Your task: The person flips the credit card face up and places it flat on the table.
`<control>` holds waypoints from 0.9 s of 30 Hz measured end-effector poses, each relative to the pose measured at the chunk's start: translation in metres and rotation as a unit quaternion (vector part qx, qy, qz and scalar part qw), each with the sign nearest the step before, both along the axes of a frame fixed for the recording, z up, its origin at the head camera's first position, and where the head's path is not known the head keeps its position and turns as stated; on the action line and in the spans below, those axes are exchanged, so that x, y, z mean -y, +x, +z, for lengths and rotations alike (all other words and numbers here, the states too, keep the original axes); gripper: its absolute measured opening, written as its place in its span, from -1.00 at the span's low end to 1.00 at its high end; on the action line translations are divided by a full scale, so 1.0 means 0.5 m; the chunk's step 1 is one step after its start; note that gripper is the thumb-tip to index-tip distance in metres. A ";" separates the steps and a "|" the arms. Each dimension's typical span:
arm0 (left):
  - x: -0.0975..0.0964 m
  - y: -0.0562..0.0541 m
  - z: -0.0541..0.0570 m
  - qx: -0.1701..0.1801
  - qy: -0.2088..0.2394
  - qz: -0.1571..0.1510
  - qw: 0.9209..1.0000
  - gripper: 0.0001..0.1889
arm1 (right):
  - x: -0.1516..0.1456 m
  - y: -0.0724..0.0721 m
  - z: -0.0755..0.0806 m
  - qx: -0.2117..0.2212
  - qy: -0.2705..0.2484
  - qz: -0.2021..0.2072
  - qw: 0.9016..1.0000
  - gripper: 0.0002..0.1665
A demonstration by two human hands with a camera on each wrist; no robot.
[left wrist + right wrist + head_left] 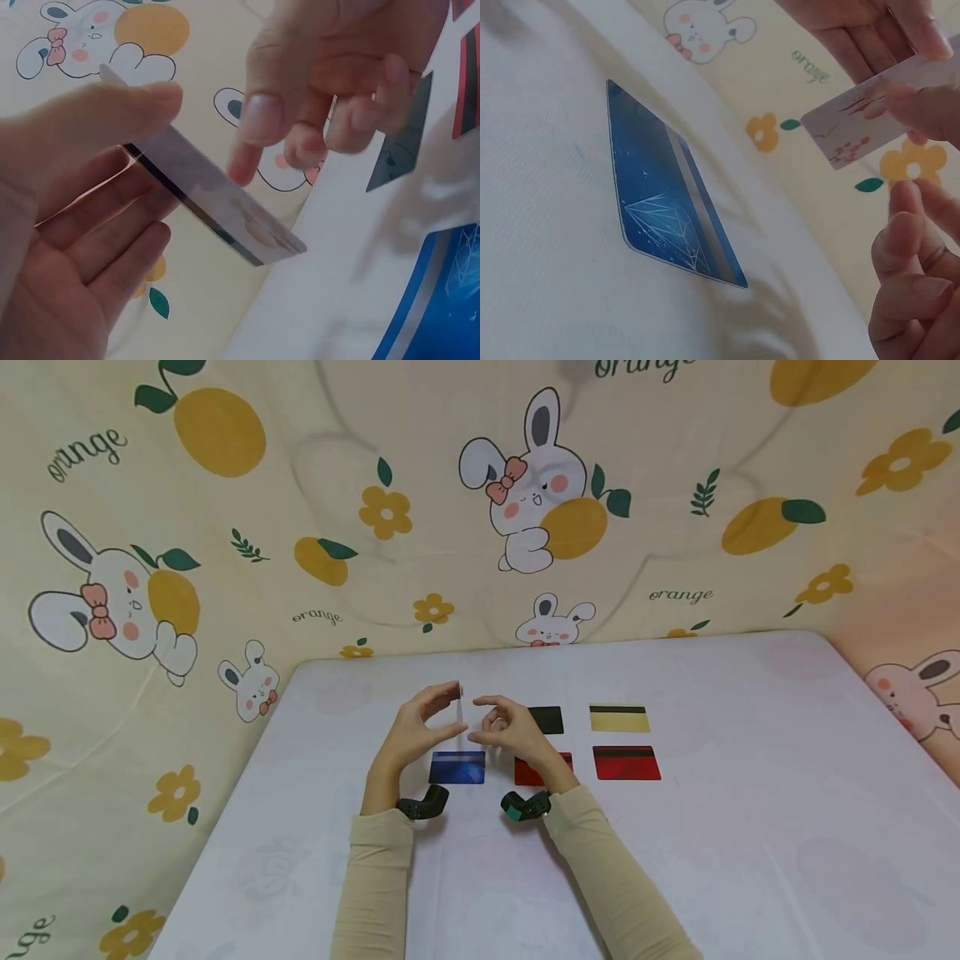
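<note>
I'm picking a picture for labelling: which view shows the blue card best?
The right wrist view: the blue card lies there whole, large and unobstructed. The head view shows it small; the left wrist view shows only part of it, cut off at the picture's edge.

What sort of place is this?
Probably an indoor tabletop recording setup: a printed rabbit-and-orange backdrop behind, a white-covered table with cards laid out, and wrist-worn cameras. Home or studio, I can't tell.
</note>
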State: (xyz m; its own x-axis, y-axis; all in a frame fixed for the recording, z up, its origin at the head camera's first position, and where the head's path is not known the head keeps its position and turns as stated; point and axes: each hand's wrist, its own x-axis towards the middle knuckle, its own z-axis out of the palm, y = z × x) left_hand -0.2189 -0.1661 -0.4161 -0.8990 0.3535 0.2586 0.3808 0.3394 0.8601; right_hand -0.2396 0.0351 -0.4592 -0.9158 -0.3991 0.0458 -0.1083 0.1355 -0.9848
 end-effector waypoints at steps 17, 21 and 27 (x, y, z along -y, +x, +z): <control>0.006 0.002 0.007 -0.007 0.061 -0.021 0.998 -0.35 | 0.011 0.005 -0.006 0.040 0.011 0.020 0.999 -0.31; 0.006 0.003 0.006 -0.008 0.073 -0.027 0.997 -0.34 | 0.015 0.006 -0.009 0.040 0.011 0.025 0.999 -0.29; 0.007 0.001 0.001 -0.013 0.080 -0.033 0.996 -0.34 | 0.015 0.007 -0.014 0.035 0.010 0.032 0.999 -0.31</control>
